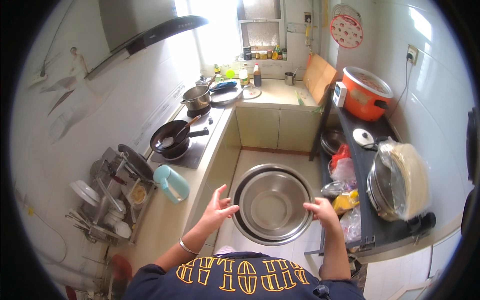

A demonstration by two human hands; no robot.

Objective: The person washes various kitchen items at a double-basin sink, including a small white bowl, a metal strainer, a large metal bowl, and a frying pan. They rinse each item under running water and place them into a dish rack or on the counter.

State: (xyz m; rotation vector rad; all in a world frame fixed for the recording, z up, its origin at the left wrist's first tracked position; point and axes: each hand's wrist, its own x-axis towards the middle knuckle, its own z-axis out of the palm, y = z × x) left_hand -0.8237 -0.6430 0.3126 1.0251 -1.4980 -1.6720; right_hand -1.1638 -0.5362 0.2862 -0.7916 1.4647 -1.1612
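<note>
Two nested stainless steel bowls [273,204], a smaller one inside a larger one, are held up in front of my body above the floor. My left hand [218,209] grips the left rim, thumb over the edge and fingers spread at the outer side. At the right rim, my right hand [318,210] pinches the edge with its thumb on top. The inner bowl looks empty. A light blue thermal jug [171,183] stands on the counter left of my left hand.
A black wok [165,142] and a steel pot [196,98] sit on the stove to the left. A loaded dish rack [140,221] stands nearer. On the right, a dark shelf [354,165] holds an orange pot [365,93] and a bagged stack of flat rounds [412,180].
</note>
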